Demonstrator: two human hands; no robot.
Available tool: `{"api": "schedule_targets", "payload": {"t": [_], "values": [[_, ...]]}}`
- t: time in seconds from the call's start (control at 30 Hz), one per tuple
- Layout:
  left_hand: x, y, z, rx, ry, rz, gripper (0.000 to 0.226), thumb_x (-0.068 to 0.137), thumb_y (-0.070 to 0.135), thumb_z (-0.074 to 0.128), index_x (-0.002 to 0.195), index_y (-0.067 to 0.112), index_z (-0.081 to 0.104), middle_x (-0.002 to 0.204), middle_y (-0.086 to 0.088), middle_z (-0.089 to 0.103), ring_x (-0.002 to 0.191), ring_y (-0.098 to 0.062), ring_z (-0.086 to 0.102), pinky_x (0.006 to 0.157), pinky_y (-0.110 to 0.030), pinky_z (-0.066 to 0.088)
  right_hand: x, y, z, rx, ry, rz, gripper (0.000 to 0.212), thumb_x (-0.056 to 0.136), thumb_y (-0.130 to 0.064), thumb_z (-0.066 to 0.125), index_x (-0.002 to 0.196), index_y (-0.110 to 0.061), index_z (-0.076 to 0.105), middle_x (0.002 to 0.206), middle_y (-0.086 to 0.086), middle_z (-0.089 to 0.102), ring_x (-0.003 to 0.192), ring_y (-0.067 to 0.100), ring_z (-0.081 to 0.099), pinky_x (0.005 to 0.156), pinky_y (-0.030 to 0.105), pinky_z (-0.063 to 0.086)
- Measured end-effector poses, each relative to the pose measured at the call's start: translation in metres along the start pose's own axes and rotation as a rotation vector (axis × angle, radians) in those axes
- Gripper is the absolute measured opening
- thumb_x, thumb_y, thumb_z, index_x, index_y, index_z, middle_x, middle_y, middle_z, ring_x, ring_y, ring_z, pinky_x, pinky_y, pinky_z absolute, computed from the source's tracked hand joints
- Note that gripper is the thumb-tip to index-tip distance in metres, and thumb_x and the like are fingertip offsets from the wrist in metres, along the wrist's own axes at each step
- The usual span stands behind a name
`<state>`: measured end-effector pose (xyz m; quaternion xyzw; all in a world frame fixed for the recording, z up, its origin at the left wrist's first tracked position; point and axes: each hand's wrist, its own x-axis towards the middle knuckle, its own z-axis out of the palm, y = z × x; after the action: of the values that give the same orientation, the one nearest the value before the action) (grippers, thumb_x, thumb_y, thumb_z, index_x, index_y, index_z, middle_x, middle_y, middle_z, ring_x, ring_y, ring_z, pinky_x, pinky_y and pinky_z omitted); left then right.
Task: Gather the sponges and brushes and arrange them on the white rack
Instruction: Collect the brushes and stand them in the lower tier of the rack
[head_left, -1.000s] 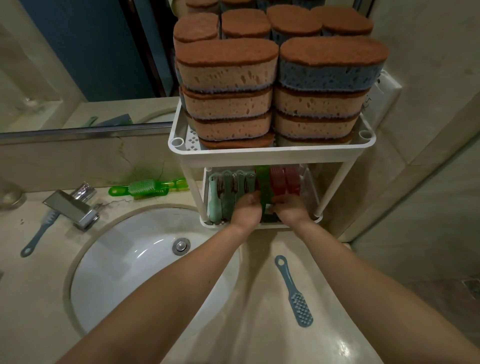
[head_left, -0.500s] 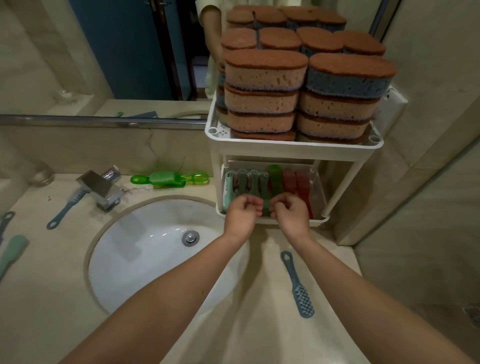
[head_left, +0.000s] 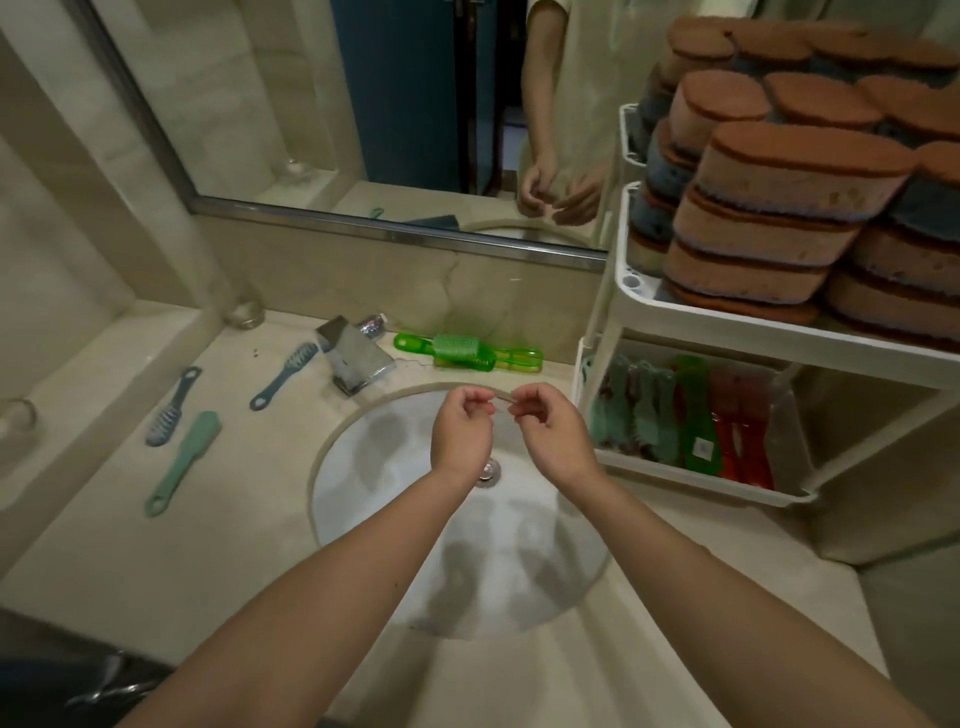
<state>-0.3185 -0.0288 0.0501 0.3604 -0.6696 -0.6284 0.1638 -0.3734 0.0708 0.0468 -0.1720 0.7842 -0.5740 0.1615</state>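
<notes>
My left hand (head_left: 461, 436) and my right hand (head_left: 551, 434) hover close together above the sink (head_left: 374, 499), fingers curled. Between their fingertips they pinch a thin short strand (head_left: 503, 399). The white rack (head_left: 727, 321) stands to the right; its top shelf carries stacked orange and blue sponges (head_left: 779, 208). On its lower shelf, teal, green and red brushes (head_left: 691, 426) stand on edge in a row. Loose on the counter lie green brushes (head_left: 464, 352) behind the sink, a blue brush (head_left: 283, 375), a grey-blue brush (head_left: 174, 408) and a teal brush (head_left: 184, 460).
A chrome faucet (head_left: 354, 359) sits behind the sink at the left. A mirror (head_left: 322, 104) covers the back wall and reflects both hands. A glass (head_left: 248, 312) stands in the back left corner. The wall closes in right of the rack.
Both hands have pulled back out of the rack's lower shelf and moved left over the sink, now pinching a thin strand. The view has swung left, showing more counter brushes.
</notes>
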Motion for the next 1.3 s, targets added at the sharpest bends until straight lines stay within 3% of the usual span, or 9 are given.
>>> {"api": "schedule_targets", "payload": {"t": [0.13,0.3,0.33,0.47,0.57,0.73,0.9,1.1,1.3], "values": [[0.040,-0.001,-0.027,0.034,-0.051,-0.009,0.031,0.092,-0.002,0.038,0.113,0.015,0.053,0.102,0.001,0.059,0.098,-0.019,0.055,0.097,-0.041,0.046,0.036,-0.004,0.027,-0.071,0.020,0.063,0.039,0.084,0.002,0.053,0.120,-0.014,0.057,0.105,0.002,0.064,0.102,0.019,0.060,0.095,0.034,0.048],[0.087,-0.010,-0.044,0.123,-0.156,-0.067,0.046,0.094,0.002,0.038,0.138,0.013,0.038,0.132,-0.005,0.049,0.096,-0.014,0.050,0.061,-0.009,0.041,0.082,-0.004,0.049,-0.228,0.040,0.127,0.051,0.085,-0.009,0.061,0.134,-0.012,0.049,0.122,0.006,0.062,0.113,0.023,0.056,0.097,0.037,0.045],[0.096,-0.012,-0.044,0.127,-0.177,-0.076,0.049,0.094,0.002,0.038,0.141,0.015,0.035,0.135,-0.004,0.046,0.101,-0.015,0.050,0.062,-0.007,0.041,0.090,-0.003,0.052,-0.268,0.038,0.139,0.053,0.085,-0.011,0.061,0.136,-0.013,0.047,0.126,0.005,0.061,0.116,0.023,0.054,0.099,0.039,0.044],[0.126,-0.024,-0.037,0.192,-0.217,-0.058,0.057,0.093,0.003,0.040,0.147,0.014,0.024,0.148,-0.007,0.037,0.128,-0.020,0.042,0.103,-0.030,0.037,0.122,0.005,0.066,-0.418,0.028,0.169,0.061,0.083,-0.017,0.063,0.141,-0.017,0.042,0.133,0.003,0.058,0.127,0.023,0.049,0.103,0.040,0.042],[0.144,-0.035,-0.029,0.287,-0.210,0.002,0.067,0.091,0.003,0.043,0.152,0.013,0.017,0.155,-0.007,0.028,0.141,-0.020,0.030,0.108,-0.029,0.029,0.146,0.016,0.072,-0.556,0.006,0.181,0.065,0.082,-0.020,0.064,0.142,-0.020,0.039,0.136,0.004,0.055,0.128,0.027,0.046,0.099,0.039,0.043],[0.173,-0.047,-0.022,0.383,-0.127,0.132,0.075,0.084,-0.005,0.046,0.151,0.013,0.018,0.155,-0.009,0.024,0.141,-0.024,0.027,0.113,-0.031,0.027,0.182,0.030,0.079,-0.694,-0.027,0.044,0.073,0.080,-0.019,0.068,0.146,-0.016,0.036,0.133,0.010,0.058,0.121,0.031,0.052,0.095,0.038,0.046],[0.188,-0.057,-0.022,0.385,-0.117,0.145,0.075,0.081,-0.009,0.042,0.150,0.012,0.023,0.153,-0.009,0.024,0.140,-0.024,0.029,0.107,-0.021,0.025,0.205,0.044,0.093,-0.903,-0.128,-0.045,0.071,0.077,-0.024,0.067,0.143,-0.019,0.040,0.132,0.009,0.057,0.120,0.031,0.051,0.094,0.037,0.042],[0.189,-0.066,-0.022,0.248,-0.128,0.118,0.072,0.078,-0.013,0.039,0.146,0.012,0.031,0.148,-0.011,0.030,0.135,-0.027,0.038,0.112,-0.041,0.034,0.210,0.052,0.102,-1.062,-0.201,-0.083,0.063,0.075,-0.028,0.068,0.133,-0.019,0.047,0.126,0.007,0.057,0.118,0.030,0.046,0.090,0.035,0.037],[0.187,-0.069,-0.024,0.212,-0.115,0.095,0.067,0.083,-0.009,0.038,0.146,0.013,0.030,0.147,-0.009,0.033,0.135,-0.022,0.039,0.107,-0.027,0.035,0.199,0.053,0.107,-1.054,-0.238,-0.048,0.053,0.084,-0.027,0.061,0.132,-0.014,0.044,0.127,0.012,0.050,0.118,0.034,0.046,0.091,0.038,0.036]]}}
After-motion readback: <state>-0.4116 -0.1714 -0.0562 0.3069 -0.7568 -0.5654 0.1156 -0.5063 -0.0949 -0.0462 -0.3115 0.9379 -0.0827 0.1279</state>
